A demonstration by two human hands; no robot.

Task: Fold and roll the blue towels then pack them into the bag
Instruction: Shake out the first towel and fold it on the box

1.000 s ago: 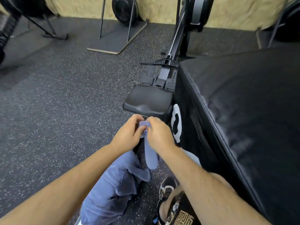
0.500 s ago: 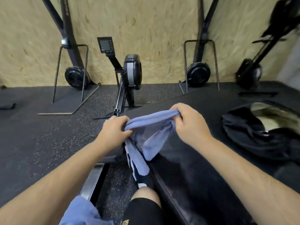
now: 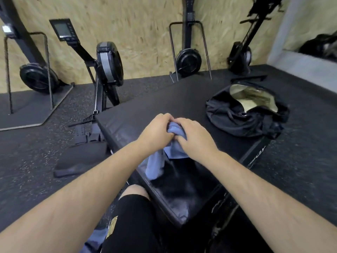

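Note:
A blue towel [image 3: 174, 152] is bunched between both hands over the near part of a black padded box [image 3: 164, 99]. My left hand [image 3: 156, 132] grips its top from the left and my right hand [image 3: 195, 136] grips it from the right, knuckles almost touching. The loose end of the towel hangs down onto the box top near its left edge. A black bag [image 3: 235, 119] lies open on the box to the right, its pale lining showing. A bit of another blue towel [image 3: 94, 240] shows at the bottom by my leg.
Rowing machines [image 3: 107, 66] stand along the wood-panel wall on the speckled rubber floor. One rower's seat and rail [image 3: 85, 128] lie just left of the box. My knee in black shorts [image 3: 133, 216] is at the bottom centre.
My hands, spread apart half a second ago with the towel stretched between them, have come together and bunched it. They have moved right, over the box top.

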